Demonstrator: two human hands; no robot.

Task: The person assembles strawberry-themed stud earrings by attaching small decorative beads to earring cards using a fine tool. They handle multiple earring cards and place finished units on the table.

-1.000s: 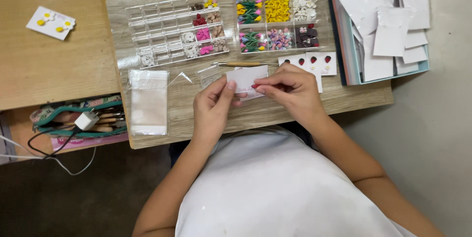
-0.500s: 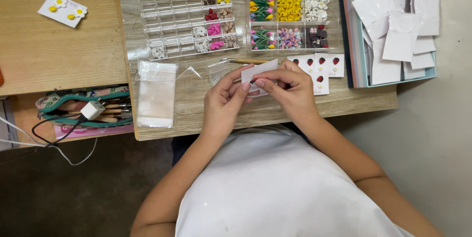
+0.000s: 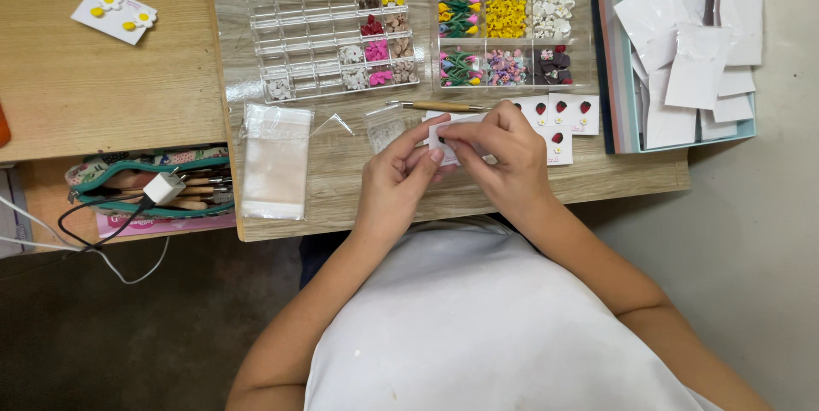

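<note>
White card, thin and light, is what both my hands are pinched on: my left hand [image 3: 397, 179] holds the small white card [image 3: 445, 140] at its left end between thumb and fingertips, and my right hand [image 3: 503, 155] closes over its right side from above. A tiny dark piece sits on the card near my left fingertips; I cannot tell what it is. The card hovers just over the near part of the pale wooden board [image 3: 337, 193], in front of my chest.

I judge it will bend or crease if I squeeze, so the edges are the place to take it, with pressure kept off the little piece, which looks fragile.

Just beyond my right hand lie more cards with red strawberry studs [image 3: 563, 112], and a thin wooden-handled tool [image 3: 439, 107] lies just past my fingertips. To the left are a small clear bag [image 3: 384, 127] and a larger stack of clear bags [image 3: 275, 159]. Farther back stand two clear compartment boxes [image 3: 510, 31] of coloured pieces. An open box of blank cards [image 3: 687, 53] sits at the right. The board's near edge is close beneath my wrists; the freest surface is between the bags and my left hand.
</note>
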